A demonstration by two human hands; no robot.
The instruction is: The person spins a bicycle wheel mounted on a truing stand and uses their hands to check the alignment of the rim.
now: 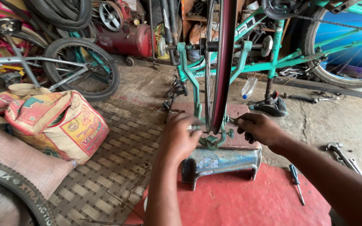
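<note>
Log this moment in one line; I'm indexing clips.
left hand: on stand | right hand: holds tool | wheel: upright in stand

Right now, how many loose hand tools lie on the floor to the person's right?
2: a blue-handled screwdriver on the red mat, and a metal wrench on the concrete by the right forearm. Others may be hidden.

Printed pink-and-yellow sack (pixel 59 125) at left; tire's white lettering (pixel 17 188).

bicycle repair workshop: bikes (pixel 59 67), tyres (pixel 17 188), compressor (pixel 126 37), wrench (pixel 342 155).
</note>
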